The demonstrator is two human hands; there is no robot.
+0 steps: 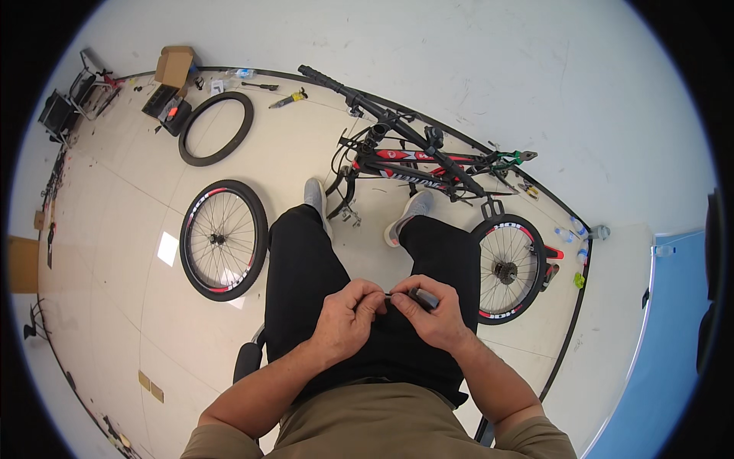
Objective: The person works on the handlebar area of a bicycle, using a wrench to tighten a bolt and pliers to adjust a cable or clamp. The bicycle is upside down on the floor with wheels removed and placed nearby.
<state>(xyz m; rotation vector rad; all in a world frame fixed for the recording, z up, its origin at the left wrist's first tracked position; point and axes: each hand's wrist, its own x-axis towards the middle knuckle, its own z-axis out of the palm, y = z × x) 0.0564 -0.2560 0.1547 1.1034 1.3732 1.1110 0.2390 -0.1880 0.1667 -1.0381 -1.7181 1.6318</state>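
Over my black-trousered lap, my left hand (348,321) pinches a small, thin dark piece (387,297) at its fingertips. My right hand (434,321) is closed round a dark grey object (425,299), its thumb and forefinger at the thin piece, close to my left fingers. I cannot make out exactly what either item is. Beyond my feet stands a black and red bicycle frame (405,176), with handlebar and cables. A loose wheel (208,266) lies left of my legs and another wheel (521,294), with a cassette, is at my right.
A spare tyre (245,122), open cardboard box (174,67), yellow pump (287,99) and black chairs (60,115) are at upper left. Green-handled pliers (517,157) are by the frame. Several bottles (573,229) stand near the right wall. A black padded part (246,359) is beside my left thigh.
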